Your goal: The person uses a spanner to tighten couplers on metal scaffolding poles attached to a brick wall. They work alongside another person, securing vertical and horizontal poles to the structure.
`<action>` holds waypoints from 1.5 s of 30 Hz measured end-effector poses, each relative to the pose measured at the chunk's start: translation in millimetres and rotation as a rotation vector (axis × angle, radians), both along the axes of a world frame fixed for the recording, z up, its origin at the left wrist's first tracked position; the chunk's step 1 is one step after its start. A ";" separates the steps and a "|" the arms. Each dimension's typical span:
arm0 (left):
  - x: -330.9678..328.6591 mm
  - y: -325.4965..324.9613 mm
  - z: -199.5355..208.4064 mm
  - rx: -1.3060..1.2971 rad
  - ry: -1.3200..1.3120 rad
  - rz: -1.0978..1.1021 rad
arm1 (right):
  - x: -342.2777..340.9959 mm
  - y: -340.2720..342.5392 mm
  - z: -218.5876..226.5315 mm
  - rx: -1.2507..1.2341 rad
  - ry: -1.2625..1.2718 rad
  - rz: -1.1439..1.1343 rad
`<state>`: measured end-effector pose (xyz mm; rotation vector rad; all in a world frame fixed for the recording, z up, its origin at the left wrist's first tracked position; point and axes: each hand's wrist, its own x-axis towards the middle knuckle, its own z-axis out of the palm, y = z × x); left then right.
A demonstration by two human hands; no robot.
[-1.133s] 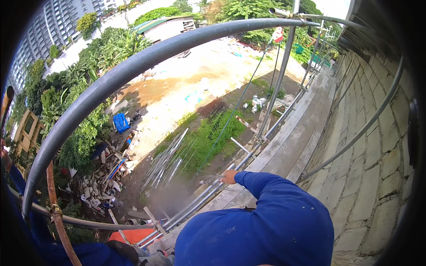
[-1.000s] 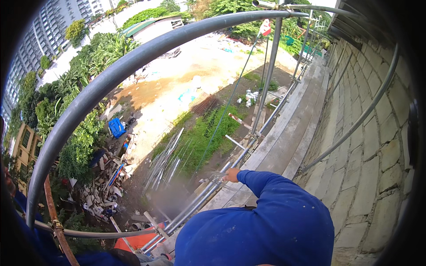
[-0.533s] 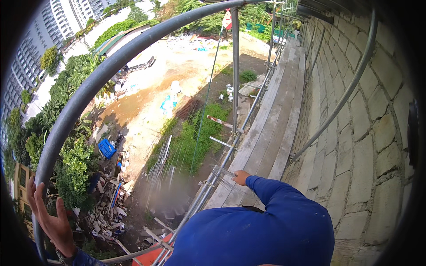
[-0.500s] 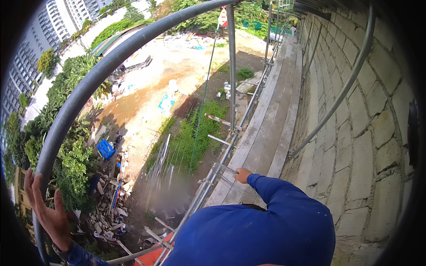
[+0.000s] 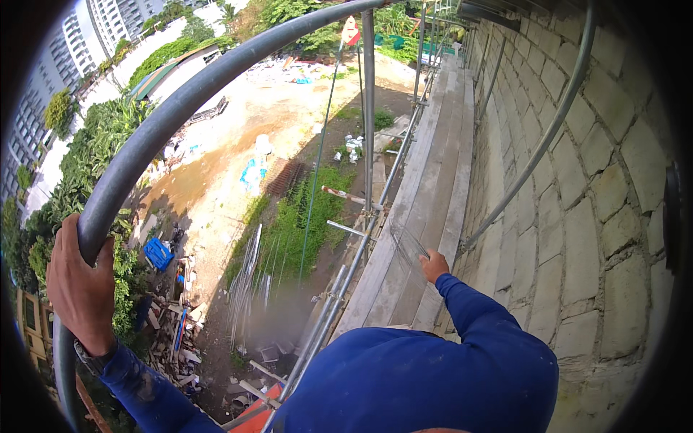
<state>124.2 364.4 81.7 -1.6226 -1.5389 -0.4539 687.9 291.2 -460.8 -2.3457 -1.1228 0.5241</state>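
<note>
At the left, my left hand [image 5: 81,289] is wrapped around a thick grey scaffold pipe [image 5: 162,123], which looks bent through the wide lens. A dark band sits on that wrist, below a blue sleeve. My right hand [image 5: 434,267] is closed on a loose bundle of thin wire [image 5: 406,244] whose loops stick out to the left. It hangs over the wooden planks [image 5: 431,173] of the scaffold walkway. My blue-sleeved right arm reaches forward; the fingertips of this hand are mostly hidden.
A concrete block wall [image 5: 577,209] runs along the right, with a diagonal pipe [image 5: 538,155] before it. Scaffold rails [image 5: 386,206] and an upright post [image 5: 369,108] border the walkway's left. Far below lie rubble [image 5: 177,332], a blue object [image 5: 158,254], grass and bare dirt.
My left hand, spread beside the pipe before, has closed around it. My right hand has moved right with the wire, away from the rail. The view has shifted slightly.
</note>
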 end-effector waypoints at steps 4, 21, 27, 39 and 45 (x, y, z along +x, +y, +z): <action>-4.7 4.6 -3.6 0.091 0.036 -0.069 | -2.1 43.5 55.9 0.234 -0.100 0.043; 17.6 9.8 2.1 0.146 -0.005 -0.007 | -36.5 392.6 294.9 1.052 -0.052 0.369; 36.4 17.2 6.7 0.166 -0.030 0.051 | -4.6 510.2 377.0 1.209 0.177 0.525; 55.0 21.2 7.4 0.092 -0.158 0.200 | 80.3 673.0 435.1 1.466 0.092 0.336; 47.8 17.8 6.8 0.065 -0.197 0.248 | 90.3 697.0 448.3 1.572 0.207 0.124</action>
